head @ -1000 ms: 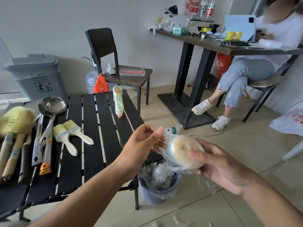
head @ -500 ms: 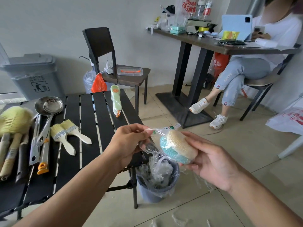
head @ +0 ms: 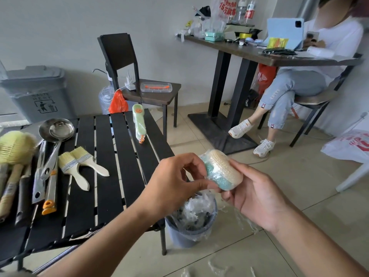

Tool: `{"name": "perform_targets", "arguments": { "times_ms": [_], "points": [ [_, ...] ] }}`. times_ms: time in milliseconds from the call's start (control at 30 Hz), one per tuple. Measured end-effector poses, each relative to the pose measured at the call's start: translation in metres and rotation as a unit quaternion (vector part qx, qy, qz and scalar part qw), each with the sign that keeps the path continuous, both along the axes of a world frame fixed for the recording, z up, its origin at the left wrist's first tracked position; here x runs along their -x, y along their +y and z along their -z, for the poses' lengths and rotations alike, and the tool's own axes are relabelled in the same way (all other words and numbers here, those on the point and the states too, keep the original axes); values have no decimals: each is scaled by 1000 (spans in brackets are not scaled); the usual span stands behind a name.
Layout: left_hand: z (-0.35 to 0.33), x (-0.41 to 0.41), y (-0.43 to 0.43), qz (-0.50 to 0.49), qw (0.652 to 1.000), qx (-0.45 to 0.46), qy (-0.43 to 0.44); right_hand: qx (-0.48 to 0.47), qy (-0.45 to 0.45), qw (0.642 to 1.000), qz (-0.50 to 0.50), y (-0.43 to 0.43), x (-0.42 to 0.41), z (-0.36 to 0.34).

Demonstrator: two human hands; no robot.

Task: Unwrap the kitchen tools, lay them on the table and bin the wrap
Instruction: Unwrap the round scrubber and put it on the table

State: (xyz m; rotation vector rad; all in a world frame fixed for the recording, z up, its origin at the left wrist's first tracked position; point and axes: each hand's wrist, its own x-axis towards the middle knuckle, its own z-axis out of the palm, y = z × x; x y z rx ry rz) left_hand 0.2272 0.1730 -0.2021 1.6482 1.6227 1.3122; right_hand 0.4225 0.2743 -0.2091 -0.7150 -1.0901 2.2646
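Observation:
A round scrub sponge (head: 220, 170), cream on one side and teal on the other, is still covered in clear plastic wrap. My right hand (head: 253, 193) holds it from the right. My left hand (head: 175, 181) pinches the wrap at the sponge's left edge. Both hands hover above a small grey bin (head: 189, 226) stuffed with crumpled wrap. Laid on the black slatted table (head: 103, 176) are a green wrapped tool (head: 138, 121), two pastry brushes (head: 79, 166), a steel ladle (head: 56, 132), tongs (head: 40, 172) and a yellow brush (head: 14, 144).
A black chair (head: 135, 76) with a clear box stands behind the table. A large grey waste bin (head: 38, 92) is at the back left. A person sits at a cluttered dark table (head: 269, 54) on the right. Scraps of wrap lie on the tiled floor (head: 215, 264).
The sponge has turned in my right hand, its teal side now facing my left hand. My left hand has closed in and pinches the wrap right against the sponge.

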Motion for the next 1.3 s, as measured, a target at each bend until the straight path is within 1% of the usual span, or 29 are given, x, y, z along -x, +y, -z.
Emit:
{"name": "perform_targets", "arguments": {
  "times_ms": [67,167,267,333,400,467,567,633,700,800,900,1033,1100,1167,1300],
  "points": [
    [0,2,2,2,1000,7,10,-1,-8,1000,6,1,1,0],
    [-1,11,1,12,998,14,68,4,-27,998,61,7,-1,3],
    [-6,18,-1,79,993,12,84,-15,-48,993,110,10,-1,6],
    [-7,17,-2,126,991,11,50,-27,-57,991,122,8,2,7],
    [-4,12,-3,154,988,22,-15,-40,-66,988,134,7,3,7],
    [-1,6,-2,142,988,43,-48,-62,-75,988,120,8,2,6],
    [6,0,-1,45,996,79,-6,-90,-89,991,43,7,-1,6],
    [7,-2,2,-3,996,82,25,-96,-102,990,13,4,-1,8],
    [8,-4,0,5,997,61,55,-117,-128,985,9,2,1,8],
    [7,-7,-6,76,995,1,71,-141,-157,977,37,2,2,6],
    [4,-12,-10,135,988,-28,76,-127,-159,977,59,4,2,6],
    [5,-17,-12,162,977,-61,126,-80,-158,982,62,5,3,10],
    [5,-18,-13,146,977,-68,139,-64,-159,982,85,9,2,11],
    [3,-17,-13,106,979,-61,161,-53,-151,980,118,14,0,11],
    [1,-12,-9,12,969,-43,243,-68,-132,979,140,22,-3,10]
  ]
}}
